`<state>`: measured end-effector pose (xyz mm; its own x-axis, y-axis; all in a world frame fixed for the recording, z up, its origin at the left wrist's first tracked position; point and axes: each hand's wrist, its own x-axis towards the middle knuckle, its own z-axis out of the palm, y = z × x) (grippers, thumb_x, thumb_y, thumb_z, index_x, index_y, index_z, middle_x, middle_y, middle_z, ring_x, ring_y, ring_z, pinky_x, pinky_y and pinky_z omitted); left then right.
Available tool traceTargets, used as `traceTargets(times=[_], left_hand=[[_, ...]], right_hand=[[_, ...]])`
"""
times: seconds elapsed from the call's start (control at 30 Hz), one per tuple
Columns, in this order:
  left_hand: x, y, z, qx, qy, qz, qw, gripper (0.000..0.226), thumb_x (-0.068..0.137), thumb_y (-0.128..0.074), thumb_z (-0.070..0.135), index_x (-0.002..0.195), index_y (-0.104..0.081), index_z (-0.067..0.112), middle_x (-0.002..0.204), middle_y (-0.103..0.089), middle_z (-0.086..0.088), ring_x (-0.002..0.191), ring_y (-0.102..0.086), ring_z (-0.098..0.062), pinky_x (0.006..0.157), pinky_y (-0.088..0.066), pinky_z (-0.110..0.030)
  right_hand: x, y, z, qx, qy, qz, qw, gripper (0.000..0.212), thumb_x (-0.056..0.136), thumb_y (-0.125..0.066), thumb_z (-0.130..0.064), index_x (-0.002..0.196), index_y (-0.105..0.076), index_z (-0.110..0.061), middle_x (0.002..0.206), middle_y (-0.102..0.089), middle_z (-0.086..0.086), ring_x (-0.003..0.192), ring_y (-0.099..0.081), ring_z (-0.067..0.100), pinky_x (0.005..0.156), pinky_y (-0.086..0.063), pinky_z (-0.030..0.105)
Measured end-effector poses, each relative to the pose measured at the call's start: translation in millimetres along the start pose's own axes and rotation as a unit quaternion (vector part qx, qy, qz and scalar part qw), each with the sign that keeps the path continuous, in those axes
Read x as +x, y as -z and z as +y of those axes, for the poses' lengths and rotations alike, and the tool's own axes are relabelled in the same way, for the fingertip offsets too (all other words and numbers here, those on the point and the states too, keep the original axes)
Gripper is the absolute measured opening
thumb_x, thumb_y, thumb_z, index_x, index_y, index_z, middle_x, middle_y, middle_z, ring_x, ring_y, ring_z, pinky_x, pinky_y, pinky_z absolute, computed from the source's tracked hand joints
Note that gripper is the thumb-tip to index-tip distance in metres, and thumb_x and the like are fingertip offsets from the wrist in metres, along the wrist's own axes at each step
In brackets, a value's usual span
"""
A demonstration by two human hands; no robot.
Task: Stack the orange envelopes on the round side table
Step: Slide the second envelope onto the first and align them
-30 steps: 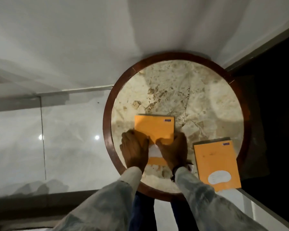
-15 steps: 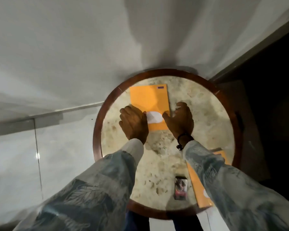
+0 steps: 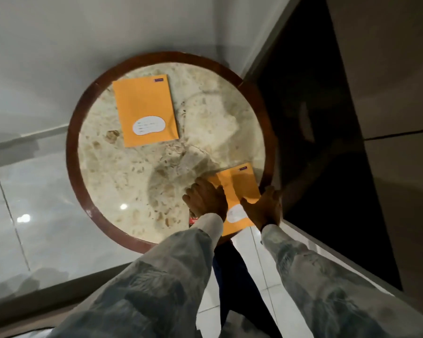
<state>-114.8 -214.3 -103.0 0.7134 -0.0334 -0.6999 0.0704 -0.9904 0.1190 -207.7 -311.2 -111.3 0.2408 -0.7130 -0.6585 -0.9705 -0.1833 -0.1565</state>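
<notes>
- A round bench (image 3: 230,123) with a mottled cream stone top and a dark reddish-brown wooden rim is seen from above, set against a pale wall.
- A first flat orange paper envelope (image 3: 144,108) with a white oval label near its lower edge is laid flat on the far left part of the bench, untouched and well apart from both hands.
- A second orange paper envelope (image 3: 239,191) is found at the near right edge of the bench, its near end projecting past the rim over the white tiled floor (image 3: 252,250).
- The left hand (image 3: 206,200) is laid palm down on the left edge of this second envelope, fingers spread flat.
- The right hand (image 3: 264,207) is placed on its right edge, thumb on the orange face, fingers at the wooden rim; whether the edge is actually gripped cannot be told.
- A small red and dark object (image 3: 193,219) is partly hidden under the left wrist.
- Pale patterned sleeves (image 3: 171,276) are worn on both arms.
</notes>
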Motion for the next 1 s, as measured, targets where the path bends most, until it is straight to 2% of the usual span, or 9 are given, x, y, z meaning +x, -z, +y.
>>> traceTargets(times=[0.13,0.23,0.3,0.4,0.5,0.6,0.7,0.83,1.0], left_hand=[[8,-5,12,-0.134,0.063,-0.031,0.989,0.06,0.089,-0.069,0.05,0.125,-0.058,0.004,0.13,-0.065,-0.02,0.122,-0.061,-0.041,0.106,-0.047,-0.047],[20,-1,21,-0.255,0.04,-0.042,0.965,0.028,0.082,-0.078,0.042,0.087,-0.067,0.017,0.102,-0.073,-0.013,0.107,-0.07,-0.038,0.093,-0.058,-0.048],[30,7,27,-0.32,0.019,-0.043,0.946,0.033,0.079,-0.083,0.036,0.072,-0.056,0.019,0.088,-0.064,-0.007,0.1,-0.07,-0.037,0.086,-0.06,-0.047],[51,36,34,-0.385,-0.008,-0.029,0.923,0.038,0.077,-0.086,0.032,0.088,-0.053,0.017,0.087,-0.059,0.001,0.096,-0.064,-0.031,0.076,-0.051,-0.036],[83,84,28,-0.392,-0.044,0.049,0.917,0.042,0.077,-0.086,0.034,0.094,-0.055,0.011,0.086,-0.059,0.0,0.085,-0.056,-0.024,0.073,-0.04,-0.03],[118,139,3,-0.411,-0.051,0.129,0.901,0.045,0.079,-0.085,0.033,0.103,-0.058,0.005,0.085,-0.061,-0.002,0.082,-0.057,-0.024,0.074,-0.047,-0.034],[161,183,-29,-0.42,-0.034,0.173,0.89,0.04,0.079,-0.085,0.031,0.096,-0.054,0.013,0.079,-0.056,0.005,0.085,-0.058,-0.024,0.081,-0.053,-0.038],[207,207,-62,-0.357,-0.016,0.141,0.923,0.036,0.079,-0.083,0.023,0.103,-0.064,0.003,0.108,-0.071,-0.016,0.107,-0.067,-0.038,0.096,-0.057,-0.047],[220,190,-86,-0.219,-0.026,0.141,0.965,0.05,0.09,-0.071,0.029,0.128,-0.057,-0.002,0.136,-0.053,-0.023,0.124,-0.053,-0.043,0.105,-0.048,-0.047]], right_hand=[[8,1,10,0.005,0.005,-0.007,1.0,0.08,0.081,-0.081,-0.044,0.14,-0.041,-0.007,0.136,-0.049,0.022,0.118,-0.06,0.046,0.097,-0.054,0.052],[19,10,16,0.014,0.017,0.006,1.0,0.079,0.081,-0.081,-0.043,0.141,-0.044,-0.008,0.139,-0.052,0.021,0.122,-0.06,0.046,0.098,-0.054,0.053],[26,19,11,0.055,0.029,0.01,0.998,0.081,0.081,-0.08,-0.046,0.143,-0.044,-0.01,0.141,-0.053,0.019,0.123,-0.06,0.044,0.101,-0.055,0.053],[33,31,-20,0.129,0.061,0.0,0.99,0.087,0.081,-0.08,-0.05,0.149,-0.04,-0.016,0.147,-0.052,0.014,0.129,-0.058,0.039,0.105,-0.052,0.057],[35,33,-79,0.182,0.114,0.018,0.977,0.074,0.078,-0.082,-0.044,0.14,-0.052,-0.017,0.139,-0.06,0.011,0.123,-0.064,0.034,0.1,-0.056,0.052],[34,22,-153,0.159,0.164,0.035,0.973,0.064,0.074,-0.081,-0.046,0.127,-0.06,-0.016,0.126,-0.062,0.01,0.112,-0.065,0.034,0.083,-0.05,0.036],[35,-3,-226,0.149,0.192,0.026,0.97,0.061,0.075,-0.08,-0.044,0.126,-0.061,-0.017,0.124,-0.062,0.009,0.113,-0.063,0.032,0.081,-0.042,0.033],[42,-39,-279,0.1,0.194,-0.001,0.976,0.054,0.08,-0.075,-0.036,0.126,-0.06,-0.012,0.127,-0.06,0.012,0.118,-0.061,0.035,0.086,-0.048,0.038],[45,-67,-296,0.069,0.197,0.031,0.977,0.043,0.081,-0.075,-0.03,0.116,-0.063,-0.006,0.12,-0.063,0.015,0.109,-0.062,0.038,0.078,-0.045,0.036]])
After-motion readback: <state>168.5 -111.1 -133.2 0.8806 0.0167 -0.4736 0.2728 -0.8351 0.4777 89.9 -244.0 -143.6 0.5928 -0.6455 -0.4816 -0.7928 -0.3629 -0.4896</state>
